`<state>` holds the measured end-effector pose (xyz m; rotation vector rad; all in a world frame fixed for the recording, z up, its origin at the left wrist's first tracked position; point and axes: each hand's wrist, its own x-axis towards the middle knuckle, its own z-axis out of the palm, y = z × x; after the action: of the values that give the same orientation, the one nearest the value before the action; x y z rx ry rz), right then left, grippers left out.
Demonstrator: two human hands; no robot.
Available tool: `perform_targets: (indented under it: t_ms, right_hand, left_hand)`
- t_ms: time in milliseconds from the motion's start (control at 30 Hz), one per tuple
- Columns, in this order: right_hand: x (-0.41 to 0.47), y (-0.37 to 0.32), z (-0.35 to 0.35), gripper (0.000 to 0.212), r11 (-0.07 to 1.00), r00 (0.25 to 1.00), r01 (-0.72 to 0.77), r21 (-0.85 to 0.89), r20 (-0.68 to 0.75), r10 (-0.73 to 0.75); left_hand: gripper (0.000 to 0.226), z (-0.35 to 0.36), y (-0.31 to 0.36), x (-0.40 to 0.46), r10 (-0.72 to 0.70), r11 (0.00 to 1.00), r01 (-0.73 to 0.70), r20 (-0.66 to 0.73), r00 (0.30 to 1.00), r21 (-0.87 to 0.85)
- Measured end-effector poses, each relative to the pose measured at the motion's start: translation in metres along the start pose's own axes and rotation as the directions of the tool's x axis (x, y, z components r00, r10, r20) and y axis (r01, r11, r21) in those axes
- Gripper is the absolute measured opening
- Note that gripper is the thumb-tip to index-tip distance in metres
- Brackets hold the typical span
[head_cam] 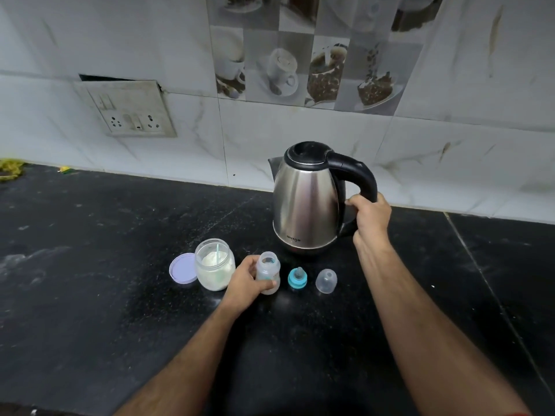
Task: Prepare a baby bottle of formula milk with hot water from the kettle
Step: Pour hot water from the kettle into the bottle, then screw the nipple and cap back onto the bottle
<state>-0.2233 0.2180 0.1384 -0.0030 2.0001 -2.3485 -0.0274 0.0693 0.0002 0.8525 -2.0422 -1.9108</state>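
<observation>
Two hands — left [246, 279] gripping bottle [269, 276], right [371, 216] kettle [309, 202]

My left hand [247, 279] curls around the baby bottle [268, 276], thumb at the front. My right hand [371, 216] grips the kettle handle [359, 172] low down, forearm bare and stretched forward.

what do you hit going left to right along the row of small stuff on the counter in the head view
lilac lid → open jar of powder → left hand holding the baby bottle → teal teat ring → clear cap
</observation>
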Motion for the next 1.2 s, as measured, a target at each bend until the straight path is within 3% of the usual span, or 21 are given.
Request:
perform_targets:
  t_ms: [367,733,1033,1200]
  right_hand:
    - [0.045,0.057,0.024,0.032,0.995,0.99,-0.093,-0.044,0.104,0.097]
    - [0.06,0.091,0.019,0.022,0.98,0.972,-0.193,-0.035,0.128,0.196]
    - [0.064,0.082,0.005,0.021,0.947,0.948,-0.146,-0.285,0.232,0.216]
    - [0.046,0.076,-0.011,0.038,0.948,0.98,-0.106,-0.299,0.132,0.151]
  left_hand:
    - [0.052,0.005,0.004,0.011,-0.012,1.0,0.012,-0.015,1.0,-0.023]
    - [0.055,0.003,0.0,0.021,-0.021,1.0,0.021,-0.006,1.0,0.009]
    - [0.053,0.004,0.005,0.009,-0.003,1.0,0.003,-0.017,1.0,0.001]
    - [0.052,0.003,0.009,-0.005,0.03,1.0,-0.029,-0.012,0.999,0.011]
